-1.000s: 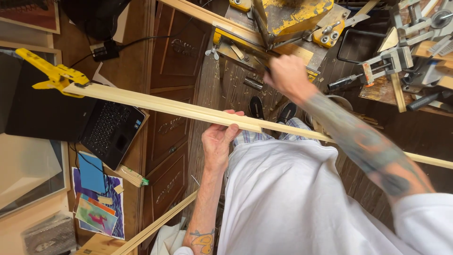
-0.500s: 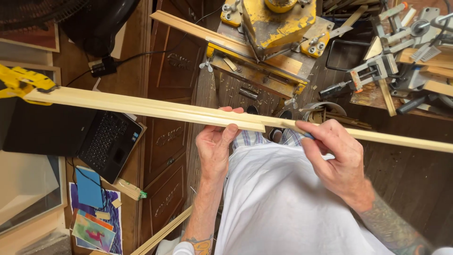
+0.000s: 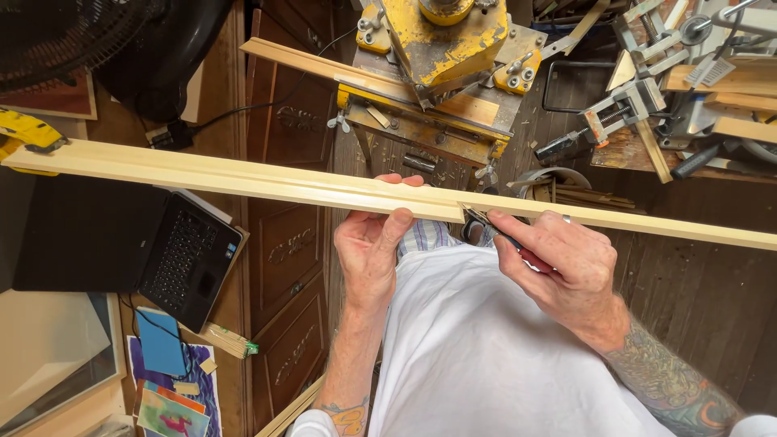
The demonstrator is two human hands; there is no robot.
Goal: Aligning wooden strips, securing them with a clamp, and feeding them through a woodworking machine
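Since half a second ago, the right hand (image 3: 562, 263) has slid down to five o'clock, pinching a pencil (image 3: 495, 233) against the wood strip (image 3: 243, 180). The left hand (image 3: 374, 243) grips the strip from below, steadying it for marking.

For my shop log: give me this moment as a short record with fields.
setting: wood workshop, seen from above
left hand: grips a long pale moulding strip from below, thumb on its near edge
right hand: holds a thin dark tool whose tip touches the strip's near edge
strip: runs across the view, roughly level
behind strip: yellow machine
right side: vise on a bench
left side: open laptop, fan
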